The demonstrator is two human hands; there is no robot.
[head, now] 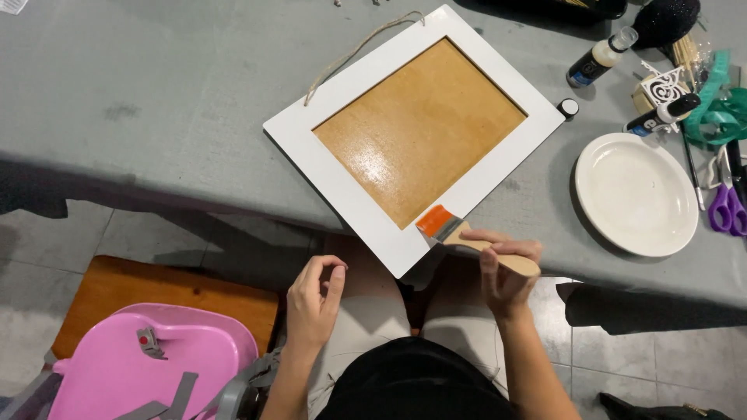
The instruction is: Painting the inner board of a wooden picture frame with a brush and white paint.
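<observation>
A white-bordered wooden frame (354,190) with a glossy brown centre panel lies tilted on the grey table, a twine loop at its top edge. My right hand (504,274) grips the wooden handle of a flat brush (443,225) whose orange bristles rest on the panel's lower corner. My left hand (315,299) hovers below the table edge near my lap, thumb and forefinger pinched together, holding nothing I can see.
A white plate (636,193) sits right of the frame. Behind it are small paint bottles (599,58), a black cap (568,107), green ribbon (720,109) and purple scissors (727,206). A pink plastic seat (148,362) on a wooden stool (101,292) stands at lower left.
</observation>
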